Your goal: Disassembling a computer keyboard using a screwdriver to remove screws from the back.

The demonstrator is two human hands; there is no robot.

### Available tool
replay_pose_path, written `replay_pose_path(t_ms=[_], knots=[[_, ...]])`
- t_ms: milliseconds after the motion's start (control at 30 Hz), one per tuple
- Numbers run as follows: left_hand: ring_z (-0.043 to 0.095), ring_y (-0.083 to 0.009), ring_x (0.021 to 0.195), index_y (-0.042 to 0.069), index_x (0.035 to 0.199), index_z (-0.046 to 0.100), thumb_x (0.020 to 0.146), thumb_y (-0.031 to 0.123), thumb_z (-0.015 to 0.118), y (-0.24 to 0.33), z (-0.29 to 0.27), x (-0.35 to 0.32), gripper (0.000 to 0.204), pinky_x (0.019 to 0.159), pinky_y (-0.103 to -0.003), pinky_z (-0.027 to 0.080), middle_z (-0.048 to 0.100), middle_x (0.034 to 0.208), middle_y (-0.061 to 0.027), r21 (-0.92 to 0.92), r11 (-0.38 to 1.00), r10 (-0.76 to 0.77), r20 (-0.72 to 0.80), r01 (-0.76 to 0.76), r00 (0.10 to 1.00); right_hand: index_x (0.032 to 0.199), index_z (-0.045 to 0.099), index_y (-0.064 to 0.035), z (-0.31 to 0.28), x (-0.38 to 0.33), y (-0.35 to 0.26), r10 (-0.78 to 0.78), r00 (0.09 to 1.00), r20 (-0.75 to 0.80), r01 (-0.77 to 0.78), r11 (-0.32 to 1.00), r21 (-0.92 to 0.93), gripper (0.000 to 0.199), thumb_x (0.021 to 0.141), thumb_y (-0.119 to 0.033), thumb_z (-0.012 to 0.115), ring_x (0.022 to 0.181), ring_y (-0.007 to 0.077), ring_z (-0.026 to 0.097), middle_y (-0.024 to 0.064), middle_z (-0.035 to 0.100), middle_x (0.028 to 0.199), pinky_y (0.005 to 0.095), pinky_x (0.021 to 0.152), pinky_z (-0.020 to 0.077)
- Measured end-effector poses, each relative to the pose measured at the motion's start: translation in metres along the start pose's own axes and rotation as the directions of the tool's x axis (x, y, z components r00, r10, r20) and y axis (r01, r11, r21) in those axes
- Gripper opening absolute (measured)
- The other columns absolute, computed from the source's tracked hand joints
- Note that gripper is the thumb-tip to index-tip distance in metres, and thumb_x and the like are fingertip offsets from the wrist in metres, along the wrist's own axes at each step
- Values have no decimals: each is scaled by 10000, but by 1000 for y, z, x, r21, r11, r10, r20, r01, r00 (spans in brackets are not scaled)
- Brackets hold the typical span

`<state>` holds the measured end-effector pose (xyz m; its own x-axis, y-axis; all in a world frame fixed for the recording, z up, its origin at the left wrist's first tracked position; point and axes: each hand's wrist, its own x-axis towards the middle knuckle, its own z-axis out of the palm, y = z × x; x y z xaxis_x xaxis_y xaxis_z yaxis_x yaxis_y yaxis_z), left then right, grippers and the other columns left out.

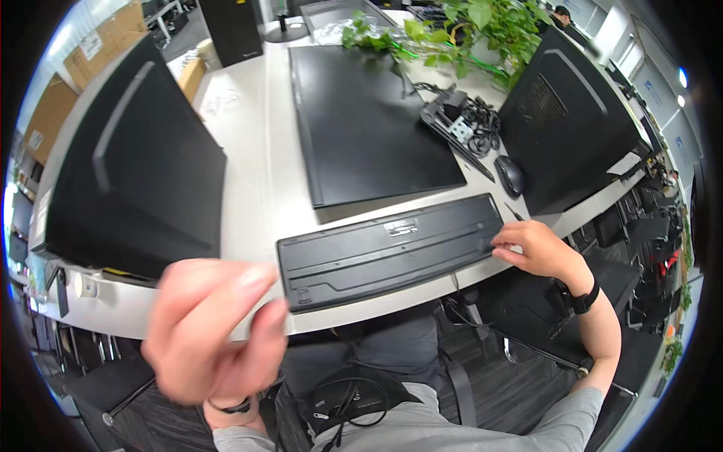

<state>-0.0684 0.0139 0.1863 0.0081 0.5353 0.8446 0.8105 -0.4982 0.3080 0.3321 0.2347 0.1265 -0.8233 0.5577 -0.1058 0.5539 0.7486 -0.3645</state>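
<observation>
A black keyboard (pixel 392 252) lies upside down along the near edge of the white table, its ribbed underside and a small label showing. My right hand (pixel 536 247) is at its right end, thumb and fingers closed at the near corner. Raised close to the camera, left of the keyboard, my left hand (pixel 218 331) is blurred by motion. Its fingers are curled, with the thumb and forefinger near each other; whatever may be between them cannot be made out. Beyond the keyboard lies a flat black monitor panel (pixel 369 128).
Black computer towers stand at left (pixel 143 166) and right (pixel 572 120). A black mouse (pixel 510 176), a monitor stand (pixel 452 124) and bundled cables (pixel 482 120) lie beside the panel. A leafy plant (pixel 489 38) spreads at the back. A paper cup (pixel 86 285) stands far left.
</observation>
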Motion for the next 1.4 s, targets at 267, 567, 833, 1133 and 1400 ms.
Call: replay_pose_path(t_ms=[267, 567, 833, 1133, 1400], knots=[[695, -151, 734, 2, 1080, 794, 887, -49, 794, -40, 46, -4, 200, 702, -268, 540, 752, 867, -88, -180, 957, -244, -61, 229, 968, 977, 753, -25, -11, 20, -77, -141, 990, 25, 143, 978, -150, 158, 909, -164, 787, 820, 350, 716, 116, 698, 883, 437, 724, 585], [736, -103, 899, -26, 1193, 764, 1027, 42, 722, -39, 29, 38, 184, 788, -249, 580, 784, 987, -68, -509, 819, -400, -176, 265, 899, 1477, 494, 95, 81, 81, -246, -350, 935, -50, 309, 739, 599, 855, 922, -447, 855, 1210, 369, 687, 275, 634, 1375, 433, 1020, 578], [730, -92, 872, -5, 1147, 769, 1033, 77, 719, -52, 2, 12, 149, 779, -245, 582, 787, 970, -52, -603, 741, -545, -285, 295, 788, 1259, 676, 63, 120, 99, -319, -120, 992, 30, 8, 306, 952, 367, 982, -130, 819, 926, 72, 702, 44, 771, 1050, 263, 859, 583], [724, -105, 791, 43, 1173, 761, 966, 77, 747, -66, 23, -18, 211, 693, -275, 565, 779, 976, -68, -13, 944, -328, -151, 330, 933, 1088, 735, 47, 117, 108, -294, -40, 999, -7, 18, 282, 959, 246, 1000, -172, 804, 837, 53, 674, 32, 773, 947, 239, 760, 544], [719, -129, 805, 3, 1195, 759, 1008, 148, 757, -65, 41, 2, 237, 777, -271, 572, 771, 1045, -63, -579, 620, -670, -41, 529, 741, 1179, 694, 65, 138, 89, -295, -77, 996, -47, 66, 275, 959, 330, 970, -147, 836, 910, 62, 687, 44, 756, 1017, 240, 839, 583]])
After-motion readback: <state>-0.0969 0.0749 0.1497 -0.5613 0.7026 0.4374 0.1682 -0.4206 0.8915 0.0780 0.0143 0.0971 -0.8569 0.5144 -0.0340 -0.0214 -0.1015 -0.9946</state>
